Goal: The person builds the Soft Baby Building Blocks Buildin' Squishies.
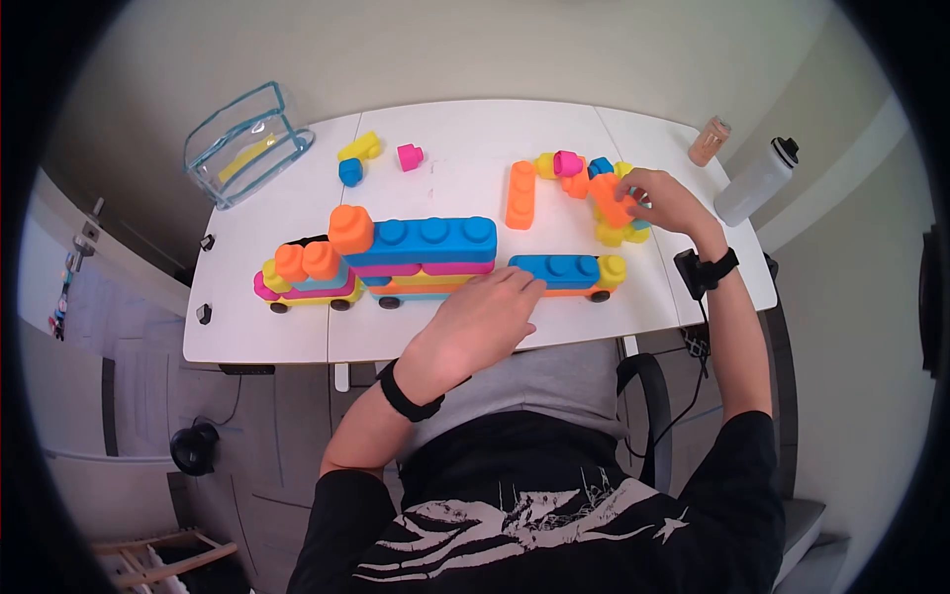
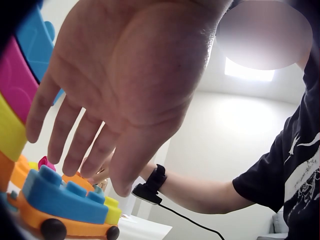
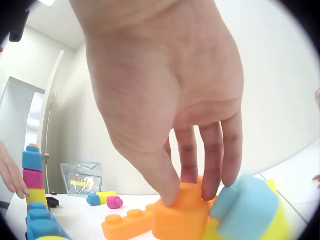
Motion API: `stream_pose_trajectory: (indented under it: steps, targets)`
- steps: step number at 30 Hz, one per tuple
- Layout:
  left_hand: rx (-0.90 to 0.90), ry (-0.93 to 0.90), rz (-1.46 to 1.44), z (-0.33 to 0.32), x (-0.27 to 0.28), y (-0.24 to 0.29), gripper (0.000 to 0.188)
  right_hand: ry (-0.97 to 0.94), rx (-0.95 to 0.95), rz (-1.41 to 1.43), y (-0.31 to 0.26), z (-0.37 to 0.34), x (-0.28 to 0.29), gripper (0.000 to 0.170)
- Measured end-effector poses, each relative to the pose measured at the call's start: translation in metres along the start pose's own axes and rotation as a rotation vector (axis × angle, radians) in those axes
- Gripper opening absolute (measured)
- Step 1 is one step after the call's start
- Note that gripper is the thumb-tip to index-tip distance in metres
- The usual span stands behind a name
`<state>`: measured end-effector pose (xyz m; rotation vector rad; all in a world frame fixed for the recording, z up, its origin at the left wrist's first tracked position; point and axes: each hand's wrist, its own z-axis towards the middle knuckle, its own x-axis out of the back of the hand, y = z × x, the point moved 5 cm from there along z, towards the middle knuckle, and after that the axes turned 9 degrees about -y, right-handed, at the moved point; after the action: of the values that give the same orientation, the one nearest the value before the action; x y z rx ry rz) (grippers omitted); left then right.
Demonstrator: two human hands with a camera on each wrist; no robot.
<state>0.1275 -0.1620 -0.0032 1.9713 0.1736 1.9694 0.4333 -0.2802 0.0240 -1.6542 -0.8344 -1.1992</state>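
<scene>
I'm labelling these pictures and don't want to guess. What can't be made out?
Head view: a stretch of the block vehicle, covered by the left hand.
Head view: any lettering on the small bottle, too small to read.
Left wrist view: the left end of the stacked blocks, cut off by the picture's edge.
Right wrist view: the outline of the light blue block, blurred.

Across the table (image 1: 475, 129), we identify a passage between the pink block (image 1: 410, 157) and the long orange block (image 1: 521, 195). The block train (image 1: 426, 235) (tallest toward its middle) bars a low approach from the near edge. The right hand (image 1: 673, 203) obstructs access from above to the block pile (image 1: 576, 186); farther right, the bottle (image 1: 760, 183) limits clearance.
</scene>
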Motion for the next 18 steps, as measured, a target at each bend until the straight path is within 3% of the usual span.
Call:
stream_pose_trajectory:
  steps: [7, 12, 18]
  targets:
    - [0.121, 0.03, -0.064, -0.015, 0.025, -0.005, 0.048, 0.026, 0.249, 0.14, -0.068, -0.028, 0.004, 0.038]
    - [0.148, 0.002, -0.102, -0.019, 0.031, -0.007, 0.047, -0.036, 0.458, 0.094, -0.117, -0.036, -0.01, 0.034]
    - [0.136, 0.098, -0.135, -0.017, 0.03, 0.0, 0.062, -0.057, 0.45, 0.042, -0.129, -0.03, -0.032, 0.038]
